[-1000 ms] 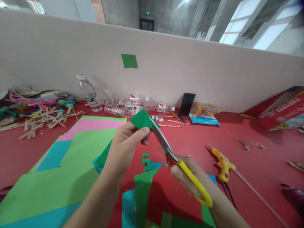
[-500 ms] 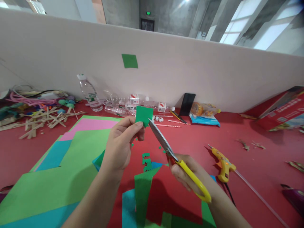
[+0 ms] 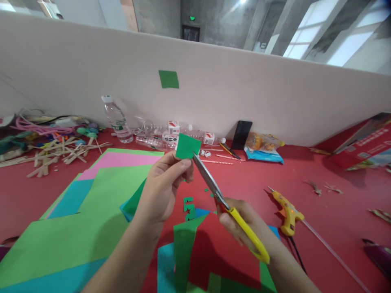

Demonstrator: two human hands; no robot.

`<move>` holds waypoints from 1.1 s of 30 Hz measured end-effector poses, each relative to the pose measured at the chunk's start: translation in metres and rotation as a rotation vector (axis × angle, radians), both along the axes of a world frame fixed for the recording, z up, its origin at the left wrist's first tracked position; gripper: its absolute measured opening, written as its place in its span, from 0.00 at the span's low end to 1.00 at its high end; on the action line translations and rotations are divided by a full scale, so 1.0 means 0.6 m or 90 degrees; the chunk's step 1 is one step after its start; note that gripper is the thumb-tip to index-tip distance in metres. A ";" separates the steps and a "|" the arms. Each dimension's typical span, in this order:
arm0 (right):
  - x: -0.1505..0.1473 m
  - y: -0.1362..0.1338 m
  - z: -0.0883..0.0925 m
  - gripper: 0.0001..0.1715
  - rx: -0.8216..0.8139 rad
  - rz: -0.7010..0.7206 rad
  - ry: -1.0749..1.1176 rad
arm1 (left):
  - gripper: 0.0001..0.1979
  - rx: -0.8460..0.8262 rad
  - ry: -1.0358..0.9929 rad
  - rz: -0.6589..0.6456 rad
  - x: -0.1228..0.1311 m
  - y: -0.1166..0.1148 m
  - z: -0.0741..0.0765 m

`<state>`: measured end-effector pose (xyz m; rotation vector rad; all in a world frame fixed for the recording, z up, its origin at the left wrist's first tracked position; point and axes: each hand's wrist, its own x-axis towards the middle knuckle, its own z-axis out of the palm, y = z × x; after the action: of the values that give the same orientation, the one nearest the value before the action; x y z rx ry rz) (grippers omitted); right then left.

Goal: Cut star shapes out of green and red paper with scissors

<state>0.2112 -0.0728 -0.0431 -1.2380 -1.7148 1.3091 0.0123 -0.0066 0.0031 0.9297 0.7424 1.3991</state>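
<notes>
Between thumb and fingers, my left hand (image 3: 168,183) pinches a small green paper square (image 3: 187,146), held up over the table. My right hand (image 3: 236,219) is closed around the yellow handle of a pair of scissors (image 3: 210,181). The blades look nearly closed, and their tip meets the square's lower right edge. Below the hands lie green paper scraps (image 3: 189,209) with star-shaped cutouts. Nearer to me, a red sheet (image 3: 224,248) rests over green and blue sheets.
Coloured sheets (image 3: 116,191) cover the left side. A yellow glue gun (image 3: 285,209) with its cord lies at right. Plastic bottles (image 3: 117,122), a black phone (image 3: 241,134) and a snack packet (image 3: 264,142) line the white partition (image 3: 244,85). Wooden sticks (image 3: 64,152) are heaped at far left.
My left hand has moved slightly right and tilted the green square clockwise. The scissors stay almost in place, their tip now against the square's lower edge. The view has shifted a little.
</notes>
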 end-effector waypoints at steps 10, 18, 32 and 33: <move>0.008 0.002 0.009 0.38 -0.003 0.034 -0.041 | 0.09 0.077 0.146 0.076 -0.016 0.003 0.006; 0.010 -0.003 0.005 0.37 -0.034 0.057 0.007 | 0.08 0.098 0.240 0.045 -0.034 0.009 0.009; 0.014 -0.002 0.003 0.37 -0.049 0.067 0.011 | 0.08 0.088 0.281 0.016 -0.042 0.011 0.012; 0.015 -0.002 0.001 0.37 -0.050 0.068 0.012 | 0.08 0.086 0.281 0.016 -0.042 0.011 0.012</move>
<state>0.2200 -0.0737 -0.0427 -1.1877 -1.7515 1.4588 -0.0132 0.0000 0.0101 1.3643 0.9980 1.2898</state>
